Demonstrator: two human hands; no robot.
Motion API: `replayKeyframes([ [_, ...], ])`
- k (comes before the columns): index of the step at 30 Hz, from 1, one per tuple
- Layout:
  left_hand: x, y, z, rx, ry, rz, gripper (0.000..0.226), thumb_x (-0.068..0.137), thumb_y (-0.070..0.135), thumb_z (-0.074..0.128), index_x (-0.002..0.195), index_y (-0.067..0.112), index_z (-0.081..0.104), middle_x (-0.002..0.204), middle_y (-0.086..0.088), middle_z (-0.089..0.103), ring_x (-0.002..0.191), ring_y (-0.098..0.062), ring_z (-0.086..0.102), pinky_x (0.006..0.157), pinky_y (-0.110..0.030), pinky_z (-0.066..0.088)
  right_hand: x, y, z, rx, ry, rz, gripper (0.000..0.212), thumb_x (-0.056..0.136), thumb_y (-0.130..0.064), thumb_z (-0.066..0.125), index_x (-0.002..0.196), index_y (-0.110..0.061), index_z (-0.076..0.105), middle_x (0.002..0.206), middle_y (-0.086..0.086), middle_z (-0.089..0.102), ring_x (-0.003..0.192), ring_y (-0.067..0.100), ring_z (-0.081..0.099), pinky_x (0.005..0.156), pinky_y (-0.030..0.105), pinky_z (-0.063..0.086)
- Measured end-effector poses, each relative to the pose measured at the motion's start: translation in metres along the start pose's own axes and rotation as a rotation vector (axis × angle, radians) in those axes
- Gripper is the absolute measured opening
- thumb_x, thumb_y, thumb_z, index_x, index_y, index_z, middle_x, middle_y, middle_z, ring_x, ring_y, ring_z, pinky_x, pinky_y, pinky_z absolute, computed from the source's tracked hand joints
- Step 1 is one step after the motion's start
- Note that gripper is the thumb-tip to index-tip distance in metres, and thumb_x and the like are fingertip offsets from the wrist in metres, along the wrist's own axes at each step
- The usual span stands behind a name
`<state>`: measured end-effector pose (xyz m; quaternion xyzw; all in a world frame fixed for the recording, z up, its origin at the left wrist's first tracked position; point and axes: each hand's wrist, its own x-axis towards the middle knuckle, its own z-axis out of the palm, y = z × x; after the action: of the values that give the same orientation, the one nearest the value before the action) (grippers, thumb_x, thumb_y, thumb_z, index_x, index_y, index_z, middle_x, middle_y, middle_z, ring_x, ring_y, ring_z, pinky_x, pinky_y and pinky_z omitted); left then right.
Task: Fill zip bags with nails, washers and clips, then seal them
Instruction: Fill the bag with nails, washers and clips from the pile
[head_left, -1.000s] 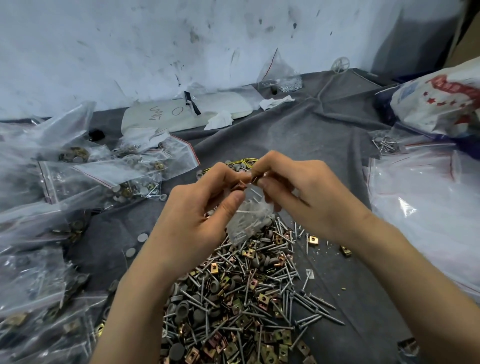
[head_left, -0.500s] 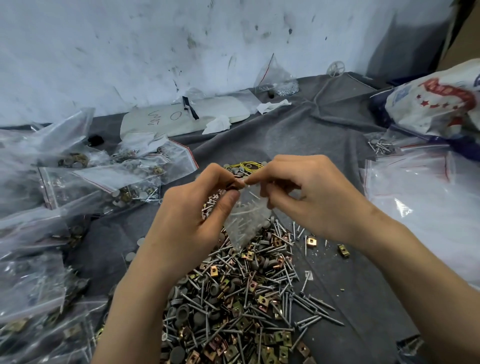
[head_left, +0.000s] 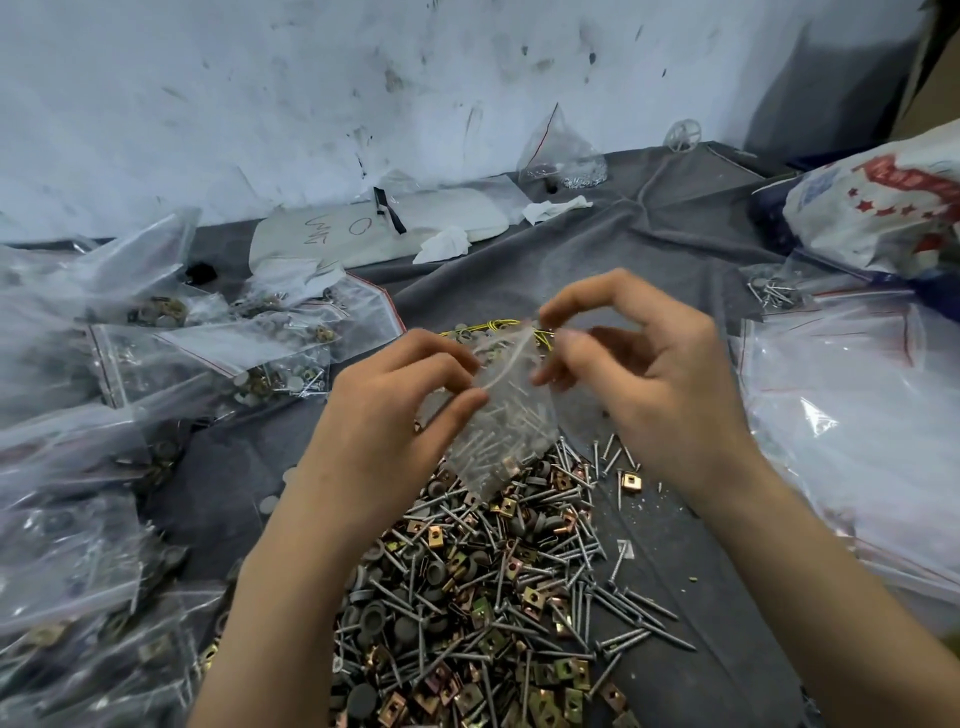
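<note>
Left grip (head_left: 387, 415) pinches the zip bag (head_left: 498, 431) of nails above the loose pile (head_left: 483, 597) on the desk (head_left: 701, 675), right grip (head_left: 654, 384) seems (blurry) to pinch its top, so sealing's probably underway, filled bags (head_left: 208, 358) aside, loads unbagged.

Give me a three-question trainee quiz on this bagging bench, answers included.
1. True or false: the zip bag lies flat on the cloth.
2. Beneath the bag lies: A) a loose pile of nails, washers and clips; B) a tray; C) scissors.
3. Name the cloth's colour.
Key: 1 false, the left hand pinches it above the pile; 2 A; 3 grey.
</note>
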<state>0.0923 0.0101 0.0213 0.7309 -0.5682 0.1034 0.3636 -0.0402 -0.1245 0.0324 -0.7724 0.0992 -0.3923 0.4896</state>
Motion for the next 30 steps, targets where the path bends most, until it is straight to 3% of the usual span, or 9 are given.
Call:
replayKeyframes([
  [3, 0.001, -0.005, -0.005, 0.036, 0.178, -0.084, 0.007, 0.084, 0.011, 0.069, 0.086, 0.004, 0.071, 0.094, -0.003, 0.067, 0.081, -0.01, 0.061, 0.079, -0.003, 0.041, -0.013, 0.013, 0.009, -0.055, 0.101, 0.059, 0.013, 0.084, -0.002, 0.065, 0.079, -0.015, 0.065, 0.066, -0.002, 0.063, 0.054, 0.012, 0.059, 0.05, 0.022, 0.045],
  [7, -0.001, -0.012, -0.016, 0.085, 0.362, -0.134, 0.012, 0.089, 0.015, 0.064, 0.089, 0.004, 0.07, 0.096, 0.002, 0.062, 0.086, -0.005, 0.057, 0.078, -0.005, 0.04, -0.041, 0.036, 0.05, -0.323, -0.335, 0.169, 0.007, 0.082, -0.014, 0.07, 0.086, -0.02, 0.071, 0.08, -0.015, 0.065, 0.075, -0.001, 0.059, 0.07, 0.016, 0.046],
  [10, -0.001, -0.016, -0.017, 0.109, 0.37, -0.148, 0.011, 0.089, 0.012, 0.066, 0.088, 0.002, 0.07, 0.097, -0.002, 0.064, 0.087, -0.007, 0.057, 0.078, -0.008, 0.04, -0.051, 0.052, 0.084, -0.571, -0.561, 0.148, 0.022, 0.088, -0.029, 0.065, 0.108, -0.02, 0.067, 0.107, -0.004, 0.061, 0.102, 0.014, 0.057, 0.091, 0.034, 0.047],
  [17, -0.002, -0.021, -0.015, 0.071, 0.311, -0.154, 0.01, 0.089, 0.011, 0.066, 0.085, 0.003, 0.07, 0.098, -0.001, 0.065, 0.088, -0.004, 0.056, 0.071, -0.009, 0.041, -0.047, 0.064, 0.098, -0.689, -0.635, 0.165, 0.023, 0.091, -0.017, 0.059, 0.113, -0.016, 0.064, 0.111, 0.003, 0.057, 0.108, 0.024, 0.053, 0.089, 0.034, 0.044],
  [20, -0.002, -0.021, -0.016, 0.048, 0.258, -0.135, 0.008, 0.089, 0.011, 0.066, 0.087, 0.005, 0.071, 0.101, 0.0, 0.065, 0.091, -0.006, 0.058, 0.077, -0.011, 0.043, -0.042, 0.057, 0.084, -0.61, -0.549, 0.141, 0.019, 0.09, -0.014, 0.059, 0.106, -0.015, 0.068, 0.106, 0.002, 0.064, 0.102, 0.019, 0.058, 0.091, 0.033, 0.045],
  [23, -0.002, -0.019, -0.018, 0.026, 0.197, -0.109, 0.008, 0.09, 0.011, 0.065, 0.089, 0.007, 0.071, 0.104, 0.001, 0.066, 0.094, -0.003, 0.057, 0.081, -0.005, 0.039, -0.027, 0.032, 0.056, -0.308, -0.182, 0.161, 0.012, 0.082, -0.009, 0.071, 0.09, -0.017, 0.071, 0.086, -0.005, 0.07, 0.08, 0.005, 0.063, 0.076, 0.02, 0.05],
  [26, -0.002, -0.015, -0.015, -0.018, 0.143, -0.053, 0.008, 0.089, 0.009, 0.065, 0.091, 0.007, 0.072, 0.105, -0.002, 0.067, 0.097, -0.004, 0.059, 0.086, -0.008, 0.042, -0.005, -0.001, 0.027, -0.038, 0.109, 0.002, 0.017, 0.079, -0.005, 0.073, 0.085, -0.02, 0.068, 0.08, -0.005, 0.071, 0.075, 0.006, 0.067, 0.071, 0.018, 0.053],
  [28, -0.002, -0.01, -0.012, -0.045, 0.108, -0.019, 0.011, 0.089, 0.011, 0.062, 0.091, 0.007, 0.071, 0.106, -0.002, 0.067, 0.098, -0.005, 0.06, 0.087, -0.01, 0.043, 0.009, -0.017, 0.019, -0.052, 0.121, -0.13, 0.015, 0.081, -0.002, 0.07, 0.087, -0.016, 0.067, 0.081, -0.003, 0.071, 0.078, 0.01, 0.068, 0.074, 0.023, 0.055],
  [30, -0.001, -0.005, -0.01, -0.063, 0.079, 0.008, 0.013, 0.088, 0.013, 0.06, 0.09, 0.007, 0.071, 0.108, -0.001, 0.067, 0.098, -0.006, 0.061, 0.087, -0.011, 0.044, 0.018, -0.023, 0.021, -0.276, 0.077, -0.243, 0.011, 0.082, -0.001, 0.068, 0.088, -0.01, 0.068, 0.082, -0.008, 0.068, 0.078, 0.008, 0.063, 0.074, 0.019, 0.051],
])
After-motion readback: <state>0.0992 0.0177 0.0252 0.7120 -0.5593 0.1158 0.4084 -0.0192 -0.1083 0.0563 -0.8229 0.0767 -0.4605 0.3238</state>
